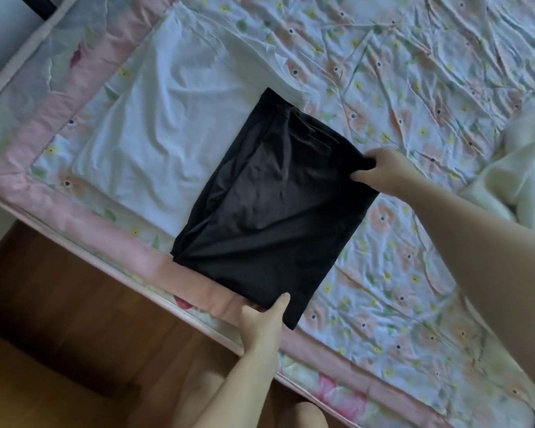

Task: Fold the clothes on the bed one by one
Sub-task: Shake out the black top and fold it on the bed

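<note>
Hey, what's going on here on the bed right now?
A person is folding clothes on a floral bedsheet. Both hands hold a black garment already folded into a rectangle: the right hand pinches its far corner, and the left hand grips its near corner at the bed's pink edge. The black garment partly overlaps a white garment lying flat. Another pale cloth sits bunched at the right, seemingly not yet folded.

Wooden floor (59, 304) beside floral sheet (414, 88)
</note>
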